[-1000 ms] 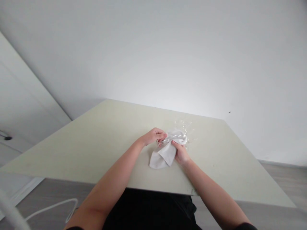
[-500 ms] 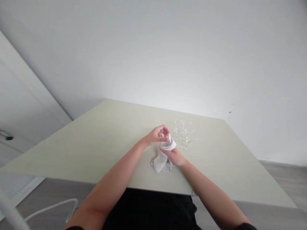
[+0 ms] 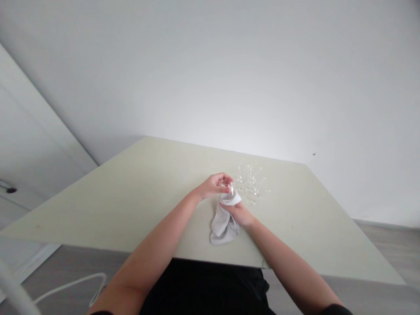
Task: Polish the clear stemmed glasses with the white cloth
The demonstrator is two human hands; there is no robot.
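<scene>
My left hand (image 3: 213, 185) is closed round a small clear glass (image 3: 227, 187), held just above the pale table (image 3: 131, 205). Close beside it, my right hand (image 3: 239, 213) grips a white cloth (image 3: 223, 223) whose upper end is bunched against the glass. The rest of the cloth hangs down and lies on the table. The glass is mostly hidden by fingers and cloth.
Several clear glasses (image 3: 250, 183) stand in a cluster on the table just beyond my hands. A white wall rises behind the table. A white cable (image 3: 70, 284) lies on the grey floor at lower left.
The cloth, spread over the glass cluster a second ago, is now bunched against one glass held in my left hand. Its loose end has dropped lower toward me.
</scene>
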